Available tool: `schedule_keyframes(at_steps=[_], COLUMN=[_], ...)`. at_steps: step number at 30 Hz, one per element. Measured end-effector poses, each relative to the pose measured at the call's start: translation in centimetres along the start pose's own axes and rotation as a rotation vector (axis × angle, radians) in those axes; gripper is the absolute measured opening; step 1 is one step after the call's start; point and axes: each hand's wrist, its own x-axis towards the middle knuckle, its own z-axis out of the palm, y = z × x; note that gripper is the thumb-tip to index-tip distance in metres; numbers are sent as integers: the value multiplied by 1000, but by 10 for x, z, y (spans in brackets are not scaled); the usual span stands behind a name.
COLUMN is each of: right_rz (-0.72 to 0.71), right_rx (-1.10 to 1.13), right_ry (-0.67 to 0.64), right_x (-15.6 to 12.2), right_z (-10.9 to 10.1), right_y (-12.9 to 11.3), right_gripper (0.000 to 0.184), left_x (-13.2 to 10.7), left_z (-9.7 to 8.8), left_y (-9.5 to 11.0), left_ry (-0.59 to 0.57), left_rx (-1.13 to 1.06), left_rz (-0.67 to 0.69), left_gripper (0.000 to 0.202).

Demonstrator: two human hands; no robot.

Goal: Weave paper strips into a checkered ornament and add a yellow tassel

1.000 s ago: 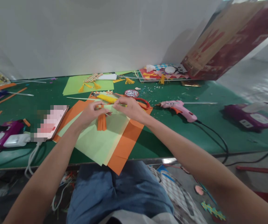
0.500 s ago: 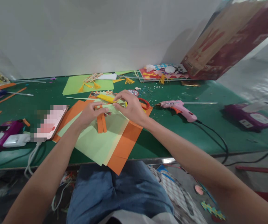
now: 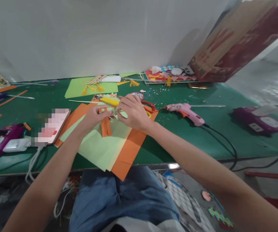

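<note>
Orange paper strips (image 3: pixel 106 127) hang down from my left hand (image 3: pixel 95 116), whose thumb and fingers pinch them where they cross pale green strips. My right hand (image 3: pixel 134 112) is close beside it, its thumb and fingertips closed on the pale green paper strip (image 3: pixel 114 111). The woven part between the hands is mostly hidden by my fingers. Beneath both hands lie pale green sheets (image 3: pixel 100 148) on top of orange sheets (image 3: pixel 134 146). A yellow utility knife (image 3: pixel 109 101) lies just beyond my hands, and red-handled scissors (image 3: pixel 149 105) show partly behind my right hand.
A pink glue gun (image 3: pixel 186 112) with a glue stick rests to the right, its cord running to the table's front edge. On the left are a phone (image 3: pixel 54 127) and a purple power socket (image 3: pixel 5 140). Tasselled paper pieces (image 3: pixel 96 82) and a paper bag (image 3: pixel 235 42) stand at the back.
My right hand has drawn its fingers in and turned slightly, now closer to the fingertips of my left hand. My left hand and the orange strips have barely moved.
</note>
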Motion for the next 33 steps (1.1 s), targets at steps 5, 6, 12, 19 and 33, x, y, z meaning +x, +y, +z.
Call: schedule_keyframes(at_steps=[5,6,12,19,33], right_rz=[-28,-31,-46,-18,-31], right_rx=[-36,-44,-114,-87,-40], right_ry=[-16,-22,-53,-68,-3], right_x=[0,0,0,1,2], right_z=[1,2,3,6,5], right_y=[-1,-1,-2,-5,-6], right_gripper=[17,17,18,16,13], left_x=[-1,-1,-1,0,4], left_z=[1,1,3,4,6], left_y=[2,2,-3,-7,-8], left_ry=[14,18,42,42,84], left_rx=[82,101,139,153,115], left_rz=[15,26,41,80,38], left_gripper=[20,22,26,34,20])
